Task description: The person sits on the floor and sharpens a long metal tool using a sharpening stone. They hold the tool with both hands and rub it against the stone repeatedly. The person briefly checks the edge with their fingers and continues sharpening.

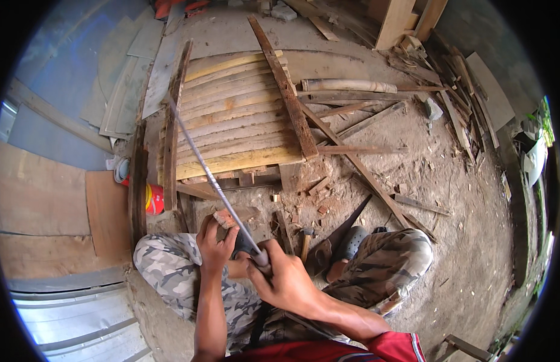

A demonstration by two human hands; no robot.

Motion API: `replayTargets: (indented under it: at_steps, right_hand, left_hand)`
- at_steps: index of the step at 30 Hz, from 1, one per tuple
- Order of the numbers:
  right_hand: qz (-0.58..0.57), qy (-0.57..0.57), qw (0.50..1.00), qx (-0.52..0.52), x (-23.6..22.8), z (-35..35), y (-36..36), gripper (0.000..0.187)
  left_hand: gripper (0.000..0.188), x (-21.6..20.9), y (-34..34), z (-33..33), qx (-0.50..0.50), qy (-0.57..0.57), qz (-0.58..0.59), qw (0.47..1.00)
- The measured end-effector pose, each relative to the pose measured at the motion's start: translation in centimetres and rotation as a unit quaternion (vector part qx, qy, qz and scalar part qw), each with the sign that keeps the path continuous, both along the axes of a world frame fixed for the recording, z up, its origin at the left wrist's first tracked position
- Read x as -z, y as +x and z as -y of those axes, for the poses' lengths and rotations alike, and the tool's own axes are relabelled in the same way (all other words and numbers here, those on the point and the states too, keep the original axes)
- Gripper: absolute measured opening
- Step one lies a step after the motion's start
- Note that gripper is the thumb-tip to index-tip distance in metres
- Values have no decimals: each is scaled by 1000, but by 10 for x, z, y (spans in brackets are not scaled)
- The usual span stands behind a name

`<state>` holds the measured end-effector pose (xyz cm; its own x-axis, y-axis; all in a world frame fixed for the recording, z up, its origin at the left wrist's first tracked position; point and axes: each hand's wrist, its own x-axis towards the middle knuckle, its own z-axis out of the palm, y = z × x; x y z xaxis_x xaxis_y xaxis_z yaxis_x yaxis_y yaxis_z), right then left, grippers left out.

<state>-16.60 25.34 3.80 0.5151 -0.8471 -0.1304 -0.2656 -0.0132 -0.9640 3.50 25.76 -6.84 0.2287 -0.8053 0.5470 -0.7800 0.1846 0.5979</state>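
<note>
My right hand (pixel 292 283) is wrapped round the grey handle of a long, thin blade (pixel 204 166), seen nearly edge-on and resembling a machete. It slants up and away to the left. Between its fingers and thumb, my left hand (pixel 213 244) grips a short wood block (pixel 237 217) with a rough reddish end. The blade crosses in front of the block; whether they touch, I cannot tell. Between my legs stands a hammer (pixel 306 239) with a wooden handle. A dark tapered shape like a saw blade (pixel 346 226) lies by my right foot.
Ahead, a slatted wooden panel (pixel 231 114) lies between two dark beams (pixel 283 84). A red and yellow bucket (pixel 154 199) stands at left. Loose planks (pixel 358 160) and wood chips (pixel 322 210) litter the dirt floor. Scrap timber (pixel 458 102) leans along the right wall.
</note>
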Motion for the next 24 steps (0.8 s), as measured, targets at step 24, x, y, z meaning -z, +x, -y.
replayTargets:
  at_steps: [24]
  right_hand:
    - [-12, 29, 999, -34, 9, 0, -4, 28]
  left_hand:
    - [27, 6, 8, -8, 2, -13, 6, 1000]
